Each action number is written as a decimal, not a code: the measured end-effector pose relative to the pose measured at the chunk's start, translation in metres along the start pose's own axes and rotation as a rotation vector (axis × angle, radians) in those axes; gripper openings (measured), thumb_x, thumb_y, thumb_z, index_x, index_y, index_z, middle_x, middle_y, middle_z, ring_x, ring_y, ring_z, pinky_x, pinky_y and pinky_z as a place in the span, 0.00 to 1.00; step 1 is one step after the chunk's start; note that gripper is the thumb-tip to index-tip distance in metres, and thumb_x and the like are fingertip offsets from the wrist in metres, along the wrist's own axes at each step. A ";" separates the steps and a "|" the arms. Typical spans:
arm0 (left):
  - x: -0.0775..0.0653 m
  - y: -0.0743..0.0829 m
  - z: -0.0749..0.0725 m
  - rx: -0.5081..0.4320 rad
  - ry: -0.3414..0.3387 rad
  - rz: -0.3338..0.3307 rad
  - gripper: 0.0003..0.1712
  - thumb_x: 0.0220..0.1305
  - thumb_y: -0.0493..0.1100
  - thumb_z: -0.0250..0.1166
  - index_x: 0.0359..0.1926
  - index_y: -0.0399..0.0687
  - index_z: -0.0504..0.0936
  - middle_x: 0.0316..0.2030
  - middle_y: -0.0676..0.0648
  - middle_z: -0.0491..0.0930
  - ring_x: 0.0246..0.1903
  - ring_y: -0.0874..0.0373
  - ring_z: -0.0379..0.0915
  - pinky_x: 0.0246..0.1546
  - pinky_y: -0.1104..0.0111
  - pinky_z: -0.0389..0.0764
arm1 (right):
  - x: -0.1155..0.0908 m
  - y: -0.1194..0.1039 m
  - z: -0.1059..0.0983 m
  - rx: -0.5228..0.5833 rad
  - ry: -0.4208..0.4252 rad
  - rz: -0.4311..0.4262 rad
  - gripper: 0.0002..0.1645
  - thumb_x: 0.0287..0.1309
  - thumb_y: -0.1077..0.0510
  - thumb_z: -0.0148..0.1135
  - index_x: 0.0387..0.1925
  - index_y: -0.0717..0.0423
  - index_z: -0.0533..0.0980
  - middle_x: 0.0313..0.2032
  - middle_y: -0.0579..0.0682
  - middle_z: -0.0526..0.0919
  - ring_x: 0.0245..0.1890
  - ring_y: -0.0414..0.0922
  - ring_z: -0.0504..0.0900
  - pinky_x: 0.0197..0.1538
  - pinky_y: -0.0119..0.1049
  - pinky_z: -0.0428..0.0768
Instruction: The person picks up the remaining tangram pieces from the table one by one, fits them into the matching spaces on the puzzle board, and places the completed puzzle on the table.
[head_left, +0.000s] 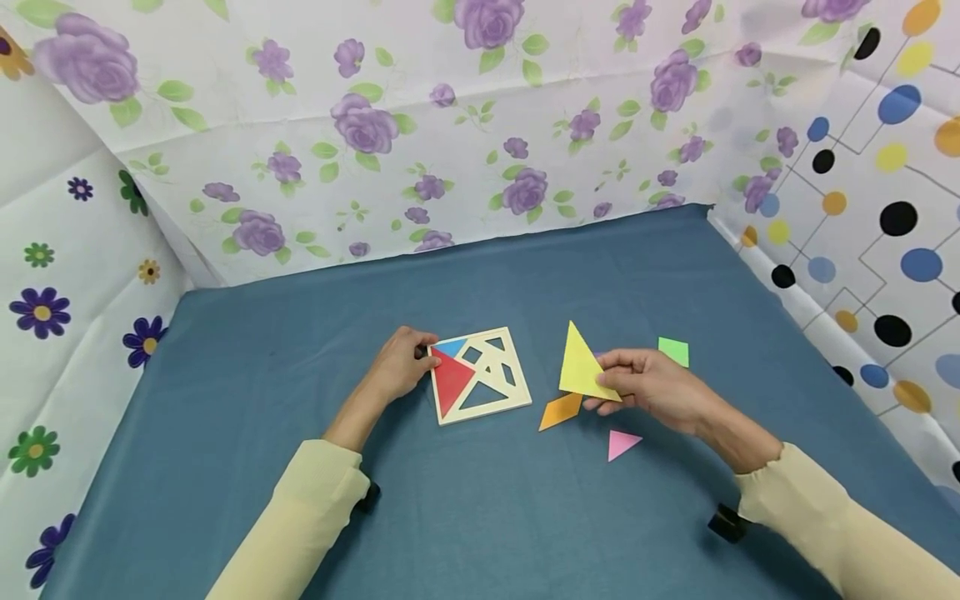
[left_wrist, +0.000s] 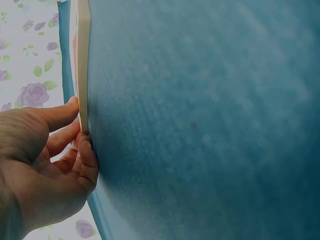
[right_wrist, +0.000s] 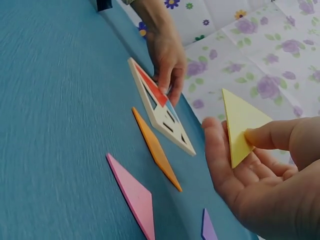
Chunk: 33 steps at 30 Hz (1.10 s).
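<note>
In the head view the left hand [head_left: 397, 367] is pinching one tray [head_left: 487, 409], holding two pieces [head_left: 452, 379], by its nine-o'clock edge, and the right hand [head_left: 651, 385] is pinching one yellow triangle [head_left: 579, 367] at the tray's three o'clock; the left wrist view is showing that one tray grip, the right wrist view three loose pieces [right_wrist: 139, 200] around the tray's six o'clock.

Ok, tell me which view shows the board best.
Head view: nearly all of the board's face is visible, cutouts included. Left wrist shows mainly its edge; right wrist shows it steeply slanted.

Bright head view, wrist views — dimmer
</note>
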<state>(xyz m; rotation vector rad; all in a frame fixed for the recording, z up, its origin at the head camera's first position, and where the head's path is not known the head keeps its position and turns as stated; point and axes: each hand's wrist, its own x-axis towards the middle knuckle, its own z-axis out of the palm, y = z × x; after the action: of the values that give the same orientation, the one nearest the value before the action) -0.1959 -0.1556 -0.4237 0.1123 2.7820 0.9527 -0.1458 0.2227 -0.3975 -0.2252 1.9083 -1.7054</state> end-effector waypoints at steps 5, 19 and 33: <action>0.000 0.001 0.001 0.004 0.010 0.008 0.23 0.73 0.38 0.66 0.66 0.36 0.79 0.56 0.37 0.73 0.49 0.46 0.69 0.51 0.55 0.75 | 0.003 0.001 0.004 -0.003 0.040 0.012 0.22 0.74 0.54 0.62 0.56 0.70 0.75 0.47 0.64 0.82 0.49 0.63 0.82 0.52 0.45 0.82; -0.001 0.002 0.001 0.002 0.012 0.002 0.23 0.73 0.39 0.66 0.66 0.37 0.79 0.55 0.38 0.73 0.49 0.47 0.69 0.52 0.56 0.75 | 0.008 0.000 0.011 0.106 -0.011 -0.038 0.17 0.70 0.64 0.64 0.53 0.71 0.72 0.45 0.62 0.82 0.48 0.60 0.86 0.53 0.47 0.83; 0.000 0.000 0.000 0.003 0.007 -0.003 0.23 0.74 0.39 0.65 0.66 0.37 0.79 0.55 0.38 0.73 0.50 0.47 0.69 0.52 0.56 0.75 | 0.011 -0.005 0.018 0.118 0.061 -0.046 0.66 0.60 0.73 0.67 0.82 0.50 0.33 0.41 0.62 0.81 0.36 0.50 0.85 0.43 0.43 0.86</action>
<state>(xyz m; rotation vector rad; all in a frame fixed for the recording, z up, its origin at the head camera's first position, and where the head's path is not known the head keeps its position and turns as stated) -0.1960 -0.1556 -0.4242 0.1049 2.7893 0.9498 -0.1466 0.2009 -0.3962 -0.1747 1.8512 -1.8677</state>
